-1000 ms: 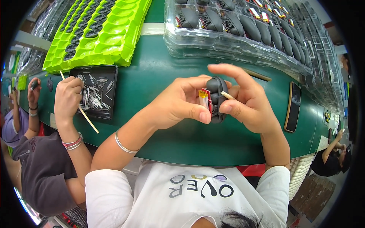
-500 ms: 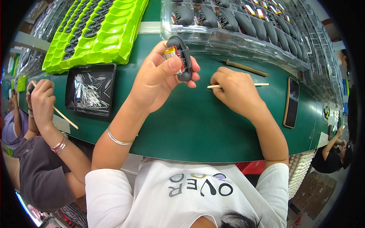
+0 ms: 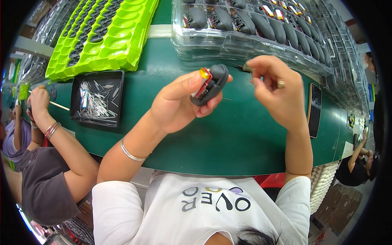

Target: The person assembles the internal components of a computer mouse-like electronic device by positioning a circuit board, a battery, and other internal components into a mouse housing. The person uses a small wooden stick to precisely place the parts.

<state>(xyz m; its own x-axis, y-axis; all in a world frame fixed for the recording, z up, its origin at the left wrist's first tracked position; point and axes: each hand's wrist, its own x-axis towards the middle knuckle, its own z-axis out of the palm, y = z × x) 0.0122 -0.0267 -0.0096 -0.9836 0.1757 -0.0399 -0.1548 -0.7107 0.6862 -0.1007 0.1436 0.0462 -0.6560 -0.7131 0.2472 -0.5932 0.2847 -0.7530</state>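
My left hand (image 3: 175, 100) is closed around a dark grey oval plastic housing (image 3: 218, 83), its thumb against the open inner side. Inside it a red circuit board (image 3: 204, 83) shows, with a battery end wrapped in yellow tape (image 3: 205, 73). My right hand (image 3: 277, 87) is curled over the dark pen-like tool (image 3: 241, 66) at the tray's front edge, finger and thumb on either side of it. Whether they grip it, I cannot tell. A pale wooden stick (image 3: 281, 84) pokes out between the right fingers. Beside the left fingertips a thin metal strip (image 3: 227, 99) lies on the green table.
A clear tray (image 3: 196, 43) of similar housings stands at the back. Back left is a lime-green tray (image 3: 122, 47) with dark parts; before it, a black box (image 3: 75, 114) of small metal strips. A phone (image 3: 314, 110) lies right. At left, a co-worker's hand (image 3: 39, 102) works.
My left hand has lowered and moved right, turning the housing. My right hand has risen rightward from the table to the pen-like tool, the stick swinging mostly out of sight. The co-worker's hand shifted.
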